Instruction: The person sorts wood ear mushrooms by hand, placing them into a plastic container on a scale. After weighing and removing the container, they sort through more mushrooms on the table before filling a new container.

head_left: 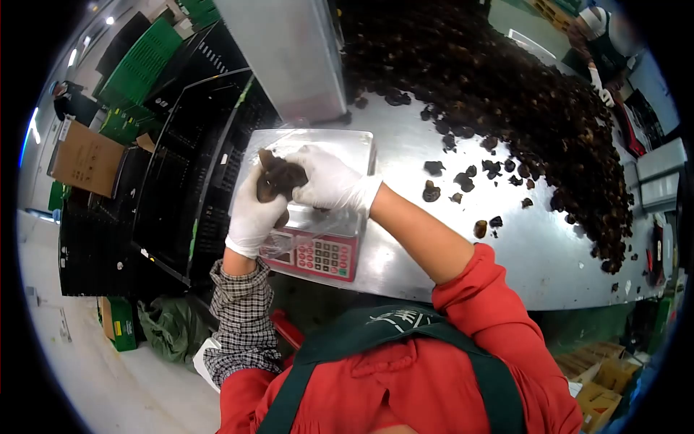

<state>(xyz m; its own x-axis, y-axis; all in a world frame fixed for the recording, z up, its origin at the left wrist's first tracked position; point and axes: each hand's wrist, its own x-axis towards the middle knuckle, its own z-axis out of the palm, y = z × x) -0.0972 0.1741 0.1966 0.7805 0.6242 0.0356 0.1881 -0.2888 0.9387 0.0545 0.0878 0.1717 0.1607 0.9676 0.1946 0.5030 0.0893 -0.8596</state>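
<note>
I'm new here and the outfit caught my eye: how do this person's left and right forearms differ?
The left forearm is mostly wrapped in a black-and-white checked cloth sleeve; the right forearm is bare up to its red fabric sleeve. The left reaches nearly straight ahead, while the right slants across to the left. Both end in white-gloved hands on the same dark brown, lumpy clump.

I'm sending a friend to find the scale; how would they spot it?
Find the big metal table. At its left end, beside the black crates, sits the scale, with a flat silvery top. Its pinkish-red keypad panel sets it apart from everything around it.
</note>
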